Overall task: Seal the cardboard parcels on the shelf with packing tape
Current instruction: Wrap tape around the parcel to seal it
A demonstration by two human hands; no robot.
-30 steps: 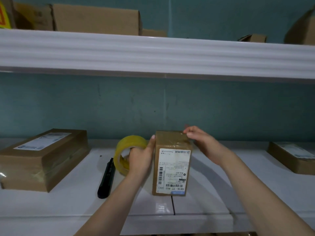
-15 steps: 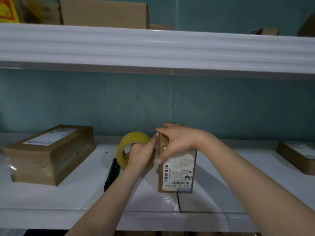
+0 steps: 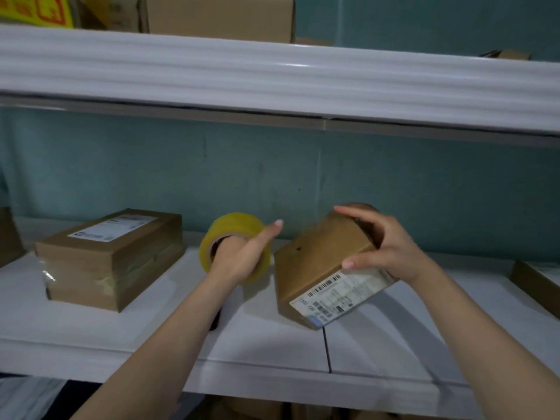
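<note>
Step in hand, my read: re-orienting the small parcel [image 3: 324, 268] to get a face or seam up for taping. The right hand [image 3: 391, 247] is clamping its upper end, thumb on the label side, fingers wrapping over the top. Parcel is sitting tilted, shipping label [image 3: 342, 295] facing down-fwd. Lowest corner is at or just off the lower shelf [image 3: 151, 338]; can't tell if it's touching.

The left hand [image 3: 242, 256] is holding the tape roll [image 3: 233, 228], fingers thru the core, thumb lying out along the rim. Roll is hanging just left of the parcel, not touching afaict. Hands are apart, each locked on its own item.

Next move (judgement only): needs the free tape end found and stuck to a parcel face, then the roll pulled across the seam w/ the right hand steadying the box. One-handed peel looks awkward, so prob wants the parcel set flat first.

Hard to make out:
- No loose tape end showing; can't tell if a strip is running btwn roll and parcel.
- Flap state on the small parcel isn't visible.
- Dark object [image 3: 215, 321] under the left forearm is mostly hidden; maybe a cutter, unsure.
- Large parcel [image 3: 112, 256] at left is looking glossy, likely taped.
- Parcel at right edge [image 3: 536, 286] is cut off.
- Cartons [image 3: 221, 16] on the upper shelf [image 3: 272, 77] are cropped.
</note>
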